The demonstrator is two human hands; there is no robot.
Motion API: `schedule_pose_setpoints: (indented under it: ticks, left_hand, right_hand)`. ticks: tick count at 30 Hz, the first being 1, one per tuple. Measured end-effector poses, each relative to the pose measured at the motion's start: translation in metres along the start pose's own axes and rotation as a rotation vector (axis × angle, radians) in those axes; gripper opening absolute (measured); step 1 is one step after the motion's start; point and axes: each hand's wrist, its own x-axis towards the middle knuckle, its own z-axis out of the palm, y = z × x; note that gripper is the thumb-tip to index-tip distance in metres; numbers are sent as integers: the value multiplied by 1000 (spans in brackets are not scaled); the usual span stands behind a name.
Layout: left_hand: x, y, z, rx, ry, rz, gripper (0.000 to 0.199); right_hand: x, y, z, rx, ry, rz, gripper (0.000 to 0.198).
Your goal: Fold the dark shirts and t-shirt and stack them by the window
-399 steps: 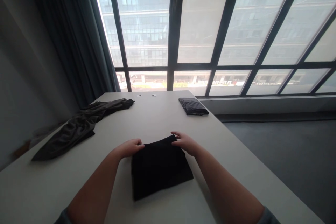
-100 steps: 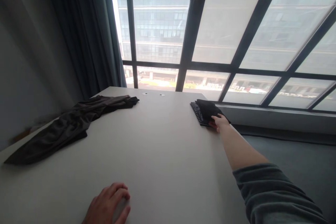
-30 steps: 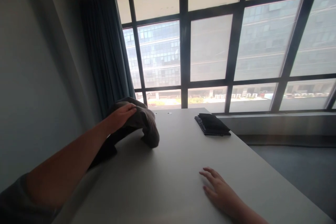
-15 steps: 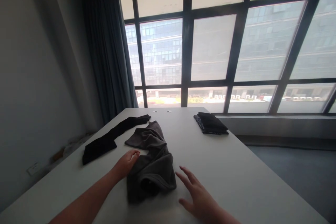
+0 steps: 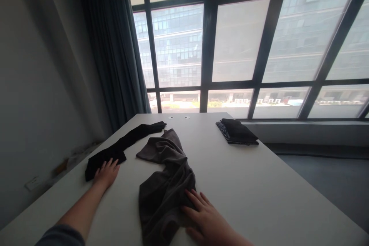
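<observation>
A crumpled dark grey garment (image 5: pixel 165 184) lies lengthwise down the middle of the white table (image 5: pixel 230 184), its near end wrinkled. On that near right edge rests my right hand (image 5: pixel 206 217), fingers spread over the cloth. Off to the left, a long black garment (image 5: pixel 131 138) stretches towards the far end of the table. My left hand (image 5: pixel 106 173) reaches its near end, with outstretched fingers touching the black cloth. What exact kind of clothing either piece is, I cannot tell.
A folded stack of black clothes (image 5: pixel 238 132) sits near the table's right edge, with a striped piece beneath. Two small round white fittings (image 5: pixel 187 117) mark the table's far end. Beyond stand a large window (image 5: pixel 236 42) and a dark curtain (image 5: pixel 112 46).
My left hand has left the grey garment and moved left onto the black one. My right hand has come onto the grey garment, whose near end now extends closer to me.
</observation>
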Motion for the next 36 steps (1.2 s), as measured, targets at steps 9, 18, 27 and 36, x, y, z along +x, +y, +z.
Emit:
schedule_pose_setpoints:
  ticks: [9, 18, 27, 36]
  left_hand:
    - [25, -8, 20, 26, 98, -31, 60]
    - [3, 59, 34, -67, 78, 365, 58]
    - [-61, 126, 14, -283, 60, 532, 62]
    - [-242, 185, -52, -359, -308, 1126, 101]
  right_hand:
    - [2, -1, 1, -4, -25, 36, 65]
    - [1, 1, 0, 1, 42, -7, 62]
    - [-1, 19, 6, 201, 428, -107, 25]
    - [-11, 39, -18, 548, 834, 211, 39]
